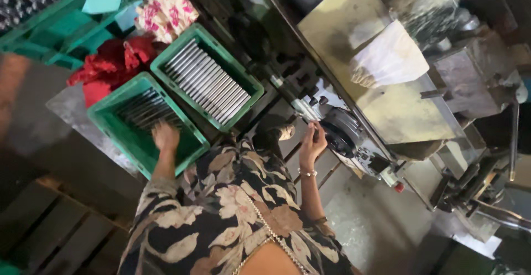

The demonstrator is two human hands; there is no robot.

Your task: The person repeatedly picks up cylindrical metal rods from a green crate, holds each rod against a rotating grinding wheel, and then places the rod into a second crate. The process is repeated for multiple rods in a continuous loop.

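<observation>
My left hand [165, 136] reaches down into a green plastic crate [119, 134] and rests on the thin metal rods [145, 109] lying in it; its fingers are curled over the rods and the grip is hidden. My right hand [312, 142], a bangle on its wrist, is raised with fingers apart against the front of a grey machine [387, 109], beside a black round wheel [338, 134] and a shiny metal spindle [301, 109]. My patterned sleeves and chest fill the bottom of the view.
A second green crate [251, 87] holds a neat row of silver rods [207, 81]. Red [113, 65] and pink floral cloths [166, 9] lie behind the crates. A white cloth [390, 59] sits on the machine's flat top. More green crates [61, 29] stand at top left.
</observation>
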